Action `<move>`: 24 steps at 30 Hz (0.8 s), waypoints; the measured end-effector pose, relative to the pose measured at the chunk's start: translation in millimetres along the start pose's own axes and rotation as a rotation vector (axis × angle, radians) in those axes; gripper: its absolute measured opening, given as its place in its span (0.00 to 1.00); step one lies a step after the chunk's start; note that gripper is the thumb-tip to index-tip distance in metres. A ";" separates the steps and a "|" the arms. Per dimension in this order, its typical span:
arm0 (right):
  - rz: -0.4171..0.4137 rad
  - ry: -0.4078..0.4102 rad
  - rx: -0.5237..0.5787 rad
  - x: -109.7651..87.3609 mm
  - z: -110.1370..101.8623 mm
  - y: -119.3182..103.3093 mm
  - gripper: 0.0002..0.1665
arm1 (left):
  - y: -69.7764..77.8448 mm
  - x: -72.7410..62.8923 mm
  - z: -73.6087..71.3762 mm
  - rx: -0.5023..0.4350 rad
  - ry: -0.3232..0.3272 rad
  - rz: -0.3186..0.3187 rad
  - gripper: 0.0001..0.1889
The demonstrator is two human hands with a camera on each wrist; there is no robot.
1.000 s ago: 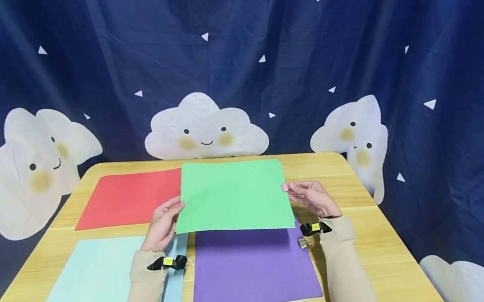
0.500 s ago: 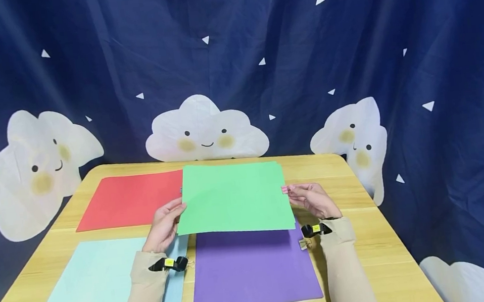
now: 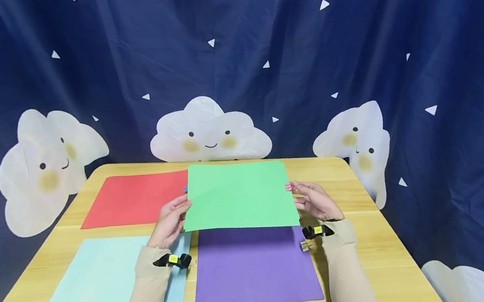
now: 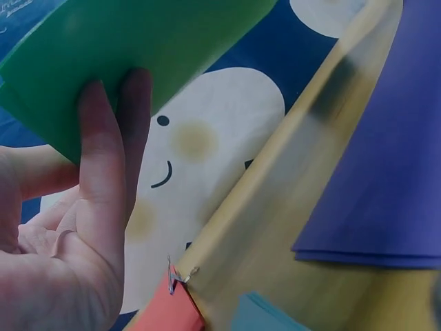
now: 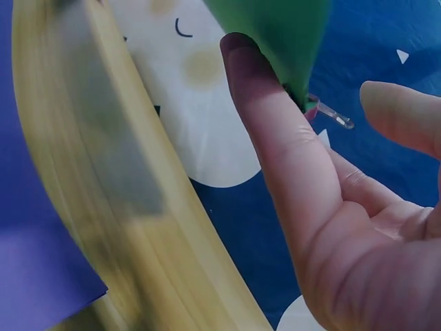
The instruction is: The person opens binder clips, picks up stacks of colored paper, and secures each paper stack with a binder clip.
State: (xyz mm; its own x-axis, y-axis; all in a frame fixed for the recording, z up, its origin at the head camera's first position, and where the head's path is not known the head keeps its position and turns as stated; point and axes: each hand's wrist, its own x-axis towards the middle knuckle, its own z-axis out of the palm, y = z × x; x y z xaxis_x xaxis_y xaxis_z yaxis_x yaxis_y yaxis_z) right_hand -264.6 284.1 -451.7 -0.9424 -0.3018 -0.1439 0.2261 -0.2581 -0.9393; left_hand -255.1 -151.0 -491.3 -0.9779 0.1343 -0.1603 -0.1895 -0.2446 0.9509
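Note:
Raised above the table, a stack of green paper (image 3: 238,196) spans the space between both hands. My left hand (image 3: 170,222) pinches its left edge, with fingers spread under it in the left wrist view. On that edge a small blue binder clip (image 3: 185,189) shows. A pink binder clip (image 3: 288,186) sits on the right edge, beside my right hand (image 3: 316,201). In the right wrist view a straight finger (image 5: 275,138) touches the paper's underside, while the thumb stays apart from the clip handle. Beneath lies purple paper (image 3: 256,274) with a clip (image 3: 305,246) on its right edge.
Red paper (image 3: 139,197) lies at the table's back left, with a binder clip (image 4: 178,279) on it in the left wrist view. Light blue paper (image 3: 91,287) is at the front left. A dark blue curtain (image 3: 227,23) with clouds hangs behind the wooden table (image 3: 370,256).
The head view shifts slightly. The green paper stays raised between both hands, and its sheets look more even along the right edge. More of the blue clip shows than one second ago.

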 end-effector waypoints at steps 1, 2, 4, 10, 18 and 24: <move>-0.001 -0.011 0.006 -0.4 -0.1 -0.4 0.24 | 1.1 0.8 1.0 0.012 0.000 0.002 0.33; -0.002 -0.021 0.014 -0.7 -0.3 -0.9 0.23 | 2.4 1.9 1.9 0.022 -0.004 0.002 0.33; 0.001 -0.033 0.025 -1.0 -0.4 -2.1 0.21 | 4.8 4.7 3.2 0.040 -0.011 0.006 0.33; 0.007 -0.033 -0.013 1.3 0.9 -8.7 0.27 | 15.7 14.0 6.3 0.065 -0.045 0.009 0.34; 0.030 -0.028 -0.064 9.8 1.9 -22.7 0.37 | 28.5 27.1 12.4 0.102 -0.059 -0.011 0.35; 0.052 -0.016 -0.141 19.5 -1.8 -26.9 0.37 | 30.7 37.0 17.7 0.131 -0.056 -0.029 0.33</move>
State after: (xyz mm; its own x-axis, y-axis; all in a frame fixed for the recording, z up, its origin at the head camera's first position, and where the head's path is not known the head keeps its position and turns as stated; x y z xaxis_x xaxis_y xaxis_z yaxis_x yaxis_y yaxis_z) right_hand -289.5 286.8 -429.8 -0.9262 -0.3260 -0.1893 0.2364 -0.1110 -0.9653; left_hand -295.6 -136.5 -463.4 -0.9651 0.1935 -0.1765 -0.2007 -0.1132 0.9731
